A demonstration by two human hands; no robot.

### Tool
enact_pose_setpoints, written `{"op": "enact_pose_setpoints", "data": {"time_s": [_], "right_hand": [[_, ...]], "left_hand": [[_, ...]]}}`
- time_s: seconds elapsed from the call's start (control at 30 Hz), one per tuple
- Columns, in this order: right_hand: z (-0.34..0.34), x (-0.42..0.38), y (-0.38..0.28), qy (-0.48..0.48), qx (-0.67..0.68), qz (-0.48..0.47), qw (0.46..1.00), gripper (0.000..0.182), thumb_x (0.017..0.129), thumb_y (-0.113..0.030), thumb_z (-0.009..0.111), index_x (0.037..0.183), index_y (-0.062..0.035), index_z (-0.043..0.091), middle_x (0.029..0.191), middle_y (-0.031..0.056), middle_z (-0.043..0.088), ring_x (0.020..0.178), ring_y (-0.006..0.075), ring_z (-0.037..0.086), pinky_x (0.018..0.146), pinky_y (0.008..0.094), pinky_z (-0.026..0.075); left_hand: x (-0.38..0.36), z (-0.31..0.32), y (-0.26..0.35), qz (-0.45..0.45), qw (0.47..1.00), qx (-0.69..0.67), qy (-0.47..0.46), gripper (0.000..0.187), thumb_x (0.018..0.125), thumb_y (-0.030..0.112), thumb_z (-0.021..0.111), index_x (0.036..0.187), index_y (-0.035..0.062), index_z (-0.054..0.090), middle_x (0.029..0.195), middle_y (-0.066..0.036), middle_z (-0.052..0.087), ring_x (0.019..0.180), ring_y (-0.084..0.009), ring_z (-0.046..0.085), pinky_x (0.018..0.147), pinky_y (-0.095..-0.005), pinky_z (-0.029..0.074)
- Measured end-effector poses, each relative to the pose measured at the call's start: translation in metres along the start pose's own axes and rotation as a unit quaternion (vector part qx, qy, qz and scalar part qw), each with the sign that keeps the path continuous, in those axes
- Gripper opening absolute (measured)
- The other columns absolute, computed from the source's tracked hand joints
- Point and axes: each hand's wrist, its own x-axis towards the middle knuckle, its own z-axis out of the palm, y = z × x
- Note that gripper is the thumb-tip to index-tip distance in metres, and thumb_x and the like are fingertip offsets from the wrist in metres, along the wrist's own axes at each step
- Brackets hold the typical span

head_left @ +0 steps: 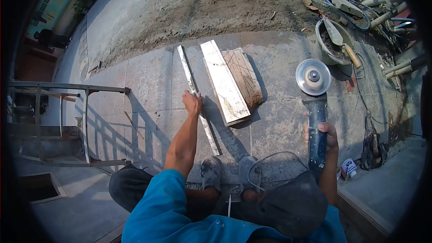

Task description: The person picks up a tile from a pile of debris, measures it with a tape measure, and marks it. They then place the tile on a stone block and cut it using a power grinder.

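My right hand (330, 134) is wrapped round the body of a dark blue angle grinder (317, 121), held upright with its round metal disc (313, 77) at the far end. On the left, my left hand (192, 102) grips a long, narrow, paint-spattered straightedge (208, 131) near its middle, close over the paving. To the right of that hand a white tile strip (223, 78) lies on a rough wooden block (245, 76). A cord (274, 155) loops from the grinder's rear across my shoes (211, 171).
A bucket (325, 49) holding a trowel (333, 32) stands at the right, near piled poles (382, 0). A metal frame (85, 121) stands at the left. Sandy soil (234, 6) borders the paving at the back. A small white container (348, 168) sits at the lower right.
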Motion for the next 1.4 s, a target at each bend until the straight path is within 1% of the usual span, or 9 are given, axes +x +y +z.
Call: {"op": "enact_pose_setpoints", "data": {"time_s": [0.13, 0.3, 0.47, 0.6, 0.67, 0.87, 1.1, 1.27, 1.4], "right_hand": [[0.017, 0.072, 0.021, -0.118, 0.084, 0.103, 0.984, 0.059, 0.077, -0.018, 0.067, 0.127, 0.0012, 0.045, 0.090, 0.0165, 0.061, 0.077, 0.0262, 0.067, 0.069, 0.0406, 0.058], [0.060, 0.159, 0.099, -0.291, 0.245, 0.245, 0.892, 0.048, 0.084, -0.016, 0.061, 0.123, 0.0056, 0.044, 0.094, 0.0196, 0.061, 0.082, 0.0270, 0.068, 0.076, 0.0419, 0.059], [0.070, 0.200, 0.179, -0.248, 0.196, 0.331, 0.889, 0.041, 0.085, -0.023, 0.061, 0.112, 0.0073, 0.054, 0.091, 0.0208, 0.065, 0.072, 0.0278, 0.069, 0.071, 0.0406, 0.060], [0.085, 0.194, 0.174, -0.249, 0.142, 0.327, 0.901, 0.041, 0.085, -0.024, 0.063, 0.111, 0.0067, 0.056, 0.089, 0.0198, 0.066, 0.071, 0.0273, 0.069, 0.071, 0.0399, 0.060], [0.092, 0.195, 0.162, -0.238, 0.046, 0.309, 0.920, 0.041, 0.085, -0.025, 0.064, 0.110, 0.0063, 0.056, 0.087, 0.0194, 0.066, 0.070, 0.0270, 0.068, 0.070, 0.0396, 0.061], [0.086, 0.224, 0.154, -0.130, -0.592, -0.006, 0.795, 0.071, 0.059, -0.020, 0.084, 0.116, 0.0040, 0.050, 0.097, 0.0116, 0.062, 0.090, 0.0213, 0.061, 0.081, 0.0324, 0.050], [0.112, 0.266, 0.155, 0.104, -0.597, -0.074, 0.792, 0.059, 0.059, -0.018, 0.075, 0.107, 0.0057, 0.051, 0.096, 0.0187, 0.064, 0.087, 0.0292, 0.064, 0.077, 0.0369, 0.052], [0.120, 0.327, 0.130, 0.122, -0.588, -0.119, 0.790, 0.065, 0.053, -0.029, 0.079, 0.103, 0.0034, 0.055, 0.095, 0.0220, 0.065, 0.088, 0.0341, 0.064, 0.078, 0.0400, 0.051], [0.131, 0.374, 0.117, 0.131, -0.618, -0.088, 0.770, 0.074, 0.054, -0.034, 0.077, 0.110, 0.0068, 0.052, 0.103, 0.0253, 0.064, 0.095, 0.0388, 0.063, 0.084, 0.0425, 0.050]], "left_hand": [[-0.036, -0.036, 0.036, -0.154, 0.964, -0.205, -0.069, 0.036, 0.087, 0.026, 0.063, 0.102, -0.0078, 0.059, 0.098, -0.023, 0.065, 0.083, -0.0341, 0.065, 0.080, -0.0432, 0.049], [-0.124, -0.077, 0.090, -0.137, 0.517, -0.723, -0.437, 0.053, 0.092, 0.035, 0.060, 0.130, -0.0002, 0.049, 0.112, -0.013, 0.064, 0.100, -0.0254, 0.061, 0.091, -0.0441, 0.046], [-0.139, -0.051, 0.034, -0.134, 0.324, -0.817, -0.458, 0.035, 0.085, 0.040, 0.069, 0.069, 0.0142, 0.053, 0.057, 0.006, 0.043, 0.047, -0.0120, 0.042, 0.041, -0.0299, 0.043], [-0.144, -0.068, 0.027, -0.157, 0.404, -0.803, -0.410, 0.036, 0.085, 0.032, 0.068, 0.057, 0.0122, 0.056, 0.051, -0.001, 0.054, 0.045, -0.0165, 0.054, 0.041, -0.0348, 0.047], [-0.135, -0.068, 0.031, -0.095, 0.391, -0.810, -0.426, 0.027, 0.086, 0.029, 0.068, 0.086, 0.0028, 0.065, 0.065, -0.007, 0.064, 0.049, -0.0169, 0.058, 0.044, -0.0342, 0.050], [-0.088, -0.066, 0.056, -0.121, 0.688, -0.652, -0.296, 0.038, 0.076, 0.010, 0.075, 0.109, -0.0016, 0.061, 0.098, -0.008, 0.067, 0.087, -0.0186, 0.066, 0.083, -0.0339, 0.053], [-0.042, -0.078, 0.103, -0.092, 0.791, -0.545, -0.263, 0.033, 0.080, 0.021, 0.075, 0.105, 0.0023, 0.064, 0.089, -0.004, 0.066, 0.073, -0.0110, 0.058, 0.066, -0.0239, 0.046], [-0.041, -0.028, 0.065, -0.172, 0.791, -0.567, -0.152, 0.050, 0.091, 0.034, 0.062, 0.129, 0.0020, 0.053, 0.128, -0.014, 0.054, 0.112, -0.0247, 0.053, 0.092, -0.0386, 0.042], [-0.100, -0.003, 0.057, 0.016, 0.977, -0.211, -0.029, 0.052, 0.092, 0.025, 0.057, 0.134, -0.0031, 0.046, 0.132, -0.026, 0.050, 0.125, -0.0400, 0.046, 0.106, -0.0450, 0.034]]}}
